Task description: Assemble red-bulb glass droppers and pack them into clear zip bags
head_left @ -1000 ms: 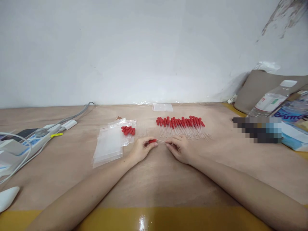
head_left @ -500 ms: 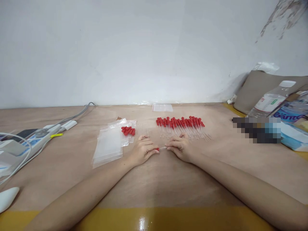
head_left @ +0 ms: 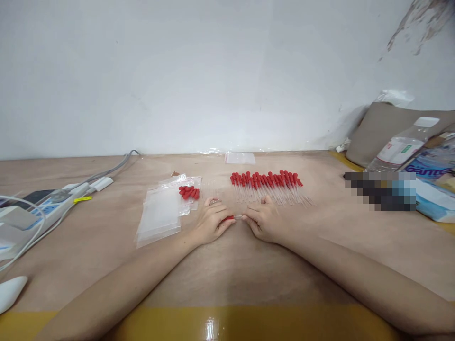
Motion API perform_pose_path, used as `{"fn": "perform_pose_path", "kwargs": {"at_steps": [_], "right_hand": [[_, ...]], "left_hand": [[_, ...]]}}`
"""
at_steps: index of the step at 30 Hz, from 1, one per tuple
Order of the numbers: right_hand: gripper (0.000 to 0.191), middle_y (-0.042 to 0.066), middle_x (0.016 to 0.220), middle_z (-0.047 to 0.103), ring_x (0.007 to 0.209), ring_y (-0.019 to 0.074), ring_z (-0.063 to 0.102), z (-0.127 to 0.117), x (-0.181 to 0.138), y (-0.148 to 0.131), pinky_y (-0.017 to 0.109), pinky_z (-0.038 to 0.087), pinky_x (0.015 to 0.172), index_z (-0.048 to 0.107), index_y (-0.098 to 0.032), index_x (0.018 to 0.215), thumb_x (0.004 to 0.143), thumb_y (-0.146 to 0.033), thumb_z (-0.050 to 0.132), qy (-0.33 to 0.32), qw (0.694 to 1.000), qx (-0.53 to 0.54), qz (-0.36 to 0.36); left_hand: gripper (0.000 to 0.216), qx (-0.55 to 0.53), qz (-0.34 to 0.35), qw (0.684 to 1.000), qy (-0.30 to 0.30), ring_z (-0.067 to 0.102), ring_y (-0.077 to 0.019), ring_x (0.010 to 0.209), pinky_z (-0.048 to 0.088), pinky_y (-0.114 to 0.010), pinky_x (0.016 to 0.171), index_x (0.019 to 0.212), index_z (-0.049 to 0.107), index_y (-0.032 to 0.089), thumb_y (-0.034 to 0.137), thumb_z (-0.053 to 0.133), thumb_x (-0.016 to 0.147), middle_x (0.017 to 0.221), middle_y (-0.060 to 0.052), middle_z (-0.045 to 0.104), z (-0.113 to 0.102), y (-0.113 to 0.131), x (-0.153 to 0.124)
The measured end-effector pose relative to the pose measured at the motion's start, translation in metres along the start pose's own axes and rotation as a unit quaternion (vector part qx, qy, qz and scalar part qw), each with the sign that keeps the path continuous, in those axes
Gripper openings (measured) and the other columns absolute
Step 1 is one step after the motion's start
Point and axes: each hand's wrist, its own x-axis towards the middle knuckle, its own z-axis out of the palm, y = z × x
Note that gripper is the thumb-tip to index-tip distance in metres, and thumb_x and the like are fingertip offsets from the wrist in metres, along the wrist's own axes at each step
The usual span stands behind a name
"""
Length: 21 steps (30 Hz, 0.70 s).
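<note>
My left hand pinches the red rubber bulb of a small dropper. My right hand pinches the clear glass tube of the same dropper, so the two hands nearly meet above the brown table. Just behind my right hand lies a row of several finished droppers with red bulbs. Behind my left hand sit a few loose red bulbs on clear zip bags, with some bare glass tubes beside them.
A power strip with cables lies at the left, a white object at the near left edge. A plastic water bottle, a beige bag and packets crowd the right. One more clear bag lies by the wall.
My hands have drawn closer together; the gap of glass tube showing between them has shrunk, and most of the red bulb is now covered by my left fingers.
</note>
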Motion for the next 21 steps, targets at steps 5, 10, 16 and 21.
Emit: {"fn": "perform_pose_path", "kwargs": {"at_steps": [5, 10, 16, 21], "right_hand": [[0.029, 0.002, 0.064, 0.061, 0.057, 0.0100, 0.044, -0.001, 0.003, -0.003, 0.030, 0.022, 0.068, 0.058, -0.015, 0.068, 0.087, -0.022, 0.038, -0.038, 0.999, 0.020, 0.007], [0.026, 0.004, 0.075, 0.063, 0.069, 0.0133, 0.051, -0.015, 0.009, -0.002, 0.030, 0.025, 0.069, 0.065, -0.017, 0.071, 0.086, -0.028, 0.046, -0.069, 0.996, 0.041, 0.034], [0.026, 0.002, 0.064, 0.064, 0.059, 0.0132, 0.054, -0.016, 0.035, 0.027, 0.024, 0.034, 0.057, 0.066, -0.019, 0.068, 0.082, -0.031, 0.047, -0.074, 0.955, 0.161, 0.238], [0.031, 0.007, 0.064, 0.063, 0.062, 0.0170, 0.057, 0.008, 0.068, 0.044, 0.025, 0.035, 0.056, 0.062, -0.016, 0.060, 0.080, -0.031, 0.045, -0.026, 0.928, 0.058, 0.367]], "left_hand": [[0.023, 0.014, 0.012, 1.000, 0.003, 0.056, -0.0149, 0.078, 0.025, -0.039, 0.095, 0.086, 0.062, 0.020, 0.029, 0.042, 0.088, 0.076, -0.002, 0.063, 0.000, -0.001, 0.001], [0.030, 0.067, 0.012, 0.998, 0.012, 0.053, -0.0202, 0.095, 0.014, -0.046, 0.102, 0.099, 0.061, 0.022, 0.044, 0.047, 0.084, 0.095, -0.004, 0.063, -0.011, -0.006, 0.004], [0.046, 0.167, -0.185, 0.964, 0.089, 0.046, -0.0275, 0.109, 0.019, -0.050, 0.099, 0.114, 0.054, 0.020, 0.049, 0.049, 0.079, 0.114, -0.011, 0.055, -0.035, -0.050, 0.003], [0.037, 0.168, -0.308, 0.934, 0.064, 0.047, -0.0271, 0.110, 0.035, -0.041, 0.092, 0.106, 0.061, 0.018, 0.041, 0.048, 0.079, 0.113, -0.011, 0.055, -0.045, -0.088, -0.004]]}}
